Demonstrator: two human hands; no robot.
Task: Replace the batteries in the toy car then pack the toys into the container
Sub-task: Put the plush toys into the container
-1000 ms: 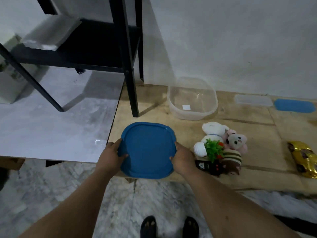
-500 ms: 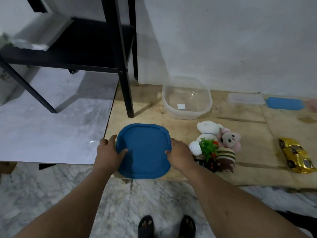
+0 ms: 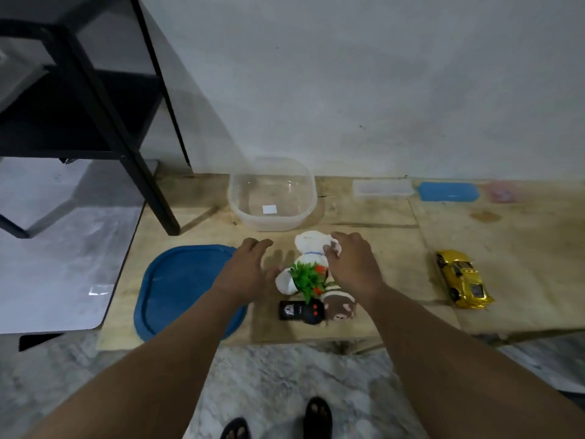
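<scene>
Head view, plywood worktop point(image 3: 364, 315): clear container point(image 3: 272, 193) at rear, open-topped; blue lid point(image 3: 177, 286) flat at front left; gold toy car point(image 3: 462, 278) well apart at right; pile of toys between: white plush point(image 3: 308, 248), green plant point(image 3: 307, 277), brown striped plush point(image 3: 340, 307), black remote point(image 3: 300, 311); left hand point(image 3: 250, 270) open, fingers spread, just beside pile; right hand point(image 3: 351, 264) curled over white plush, grip uncertain.
</scene>
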